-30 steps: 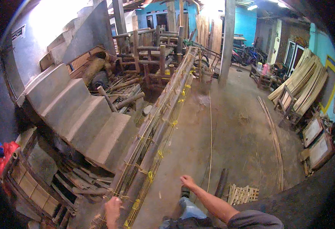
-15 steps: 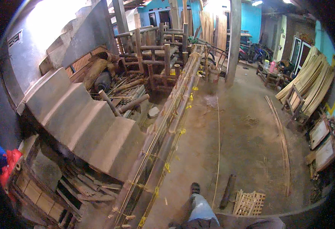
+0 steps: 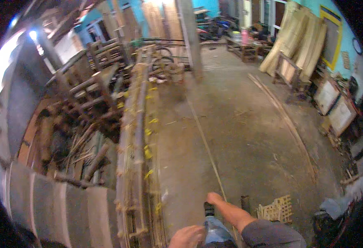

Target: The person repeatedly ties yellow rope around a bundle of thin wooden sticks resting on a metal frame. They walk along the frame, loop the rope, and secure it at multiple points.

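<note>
My right hand [image 3: 214, 198] reaches forward beside my dark shoe [image 3: 209, 209], its fingers curled closed. Whatever it may hold is hidden. A long thin bamboo strip [image 3: 206, 144] lies along the floor and passes right beside this hand, under the forearm; I cannot tell whether the fingers touch it. Lower, in front of my blue-clad leg [image 3: 217, 232], is my left hand [image 3: 188, 236], blurred and partly cut off by the lower edge. To its left runs a long rack of poles [image 3: 140, 165] bearing thin strips with yellow ties [image 3: 148, 152].
A woven bamboo piece [image 3: 275, 210] and a dark short pole [image 3: 245, 202] lie at my right. Further right are long strips [image 3: 287, 111] on the floor and framed boards [image 3: 340, 113]. Concrete steps [image 3: 78, 213] stand left; a pillar [image 3: 189, 41] rises ahead.
Both hands have come into view from the lower edge. The view has turned to the right, so the pole rack and steps now appear further left.
</note>
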A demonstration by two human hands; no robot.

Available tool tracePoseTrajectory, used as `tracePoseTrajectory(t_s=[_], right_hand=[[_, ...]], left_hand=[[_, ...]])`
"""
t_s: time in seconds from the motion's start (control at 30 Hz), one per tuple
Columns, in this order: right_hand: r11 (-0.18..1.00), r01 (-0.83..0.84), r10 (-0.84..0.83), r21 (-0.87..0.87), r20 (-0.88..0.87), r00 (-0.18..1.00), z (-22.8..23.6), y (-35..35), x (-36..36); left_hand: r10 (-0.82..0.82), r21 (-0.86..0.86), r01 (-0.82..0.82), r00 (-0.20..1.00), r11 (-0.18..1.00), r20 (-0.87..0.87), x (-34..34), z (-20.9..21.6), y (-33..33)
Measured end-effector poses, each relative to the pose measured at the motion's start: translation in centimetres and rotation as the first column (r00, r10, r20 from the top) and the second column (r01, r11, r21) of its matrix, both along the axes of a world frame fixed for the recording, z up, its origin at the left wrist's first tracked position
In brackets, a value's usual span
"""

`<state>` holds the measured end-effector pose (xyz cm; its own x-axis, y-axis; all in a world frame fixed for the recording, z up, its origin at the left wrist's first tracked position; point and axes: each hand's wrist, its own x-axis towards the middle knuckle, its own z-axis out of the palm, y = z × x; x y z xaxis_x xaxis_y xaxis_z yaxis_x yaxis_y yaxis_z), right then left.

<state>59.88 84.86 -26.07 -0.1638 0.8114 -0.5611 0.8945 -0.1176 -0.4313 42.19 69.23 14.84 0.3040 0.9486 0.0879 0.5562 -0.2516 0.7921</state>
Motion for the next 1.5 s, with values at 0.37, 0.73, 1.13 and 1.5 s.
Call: tracePoseTrajectory(t_s=[0.37,0.73,1.13,1.5], right_hand=[[0.928,0.372,-0.289,0.023,-0.588,0.755,8.7,26.3,6.0],[0.817,0.532,-0.51,-0.221,0.153,0.847,5.6,27.7,18.5],[0.944,-0.065,0.217,0.324,-0.462,0.86,4.0,98.6,-3.6],[0.902,-0.402,0.001,-0.158,-0.929,0.369,36.8,120.8,-25.1]], left_hand=[[-0.597,0.681,0.295,0.76,0.67,0.257,6.8,13.6,34.6],[0.141,-0.157,-0.099,0.949,0.983,0.284,-6.7,-5.4,69.9],[0.753,0.447,-0.616,0.605,0.648,-0.258,-20.5,-7.8,103.1],[0.535,0.155,-0.514,0.823,0.844,-0.189,-19.0,3.9,108.2]])
